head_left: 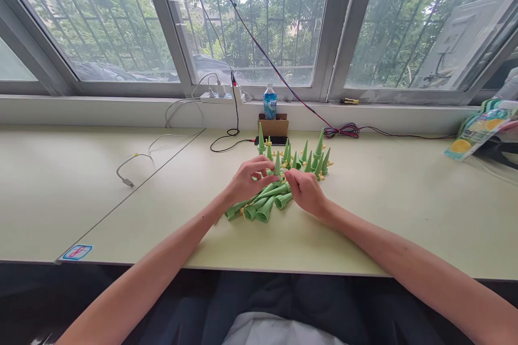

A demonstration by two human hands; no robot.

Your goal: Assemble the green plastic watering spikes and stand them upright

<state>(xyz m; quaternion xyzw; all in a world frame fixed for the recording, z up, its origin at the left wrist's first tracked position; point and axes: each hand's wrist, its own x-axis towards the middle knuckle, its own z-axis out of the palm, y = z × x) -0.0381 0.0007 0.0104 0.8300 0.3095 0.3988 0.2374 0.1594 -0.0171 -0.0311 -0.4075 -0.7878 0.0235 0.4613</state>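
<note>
Between my hands a green plastic watering spike [277, 166] points upward. My left hand [251, 177] grips it low down, thumb and fingers closed around its lower part. Right beside it, my right hand [306, 190] is closed in a pinch near a small yellow piece at the spike's side; its fingertips hide what they hold. Under and in front of my hands lie several loose green spikes [265, 209], their hollow threaded ends facing me. Behind and to the right, several more spikes [319, 145] stand upright with small yellow valves [331, 163] sticking out.
A phone [272, 140] on a cable lies behind the spikes, by a cardboard box [279, 125] and a blue-labelled bottle [270, 101]. A white cable [128, 182] is on the left, coiled wires [342, 130] at the back, and a plastic packet [479, 132] far right.
</note>
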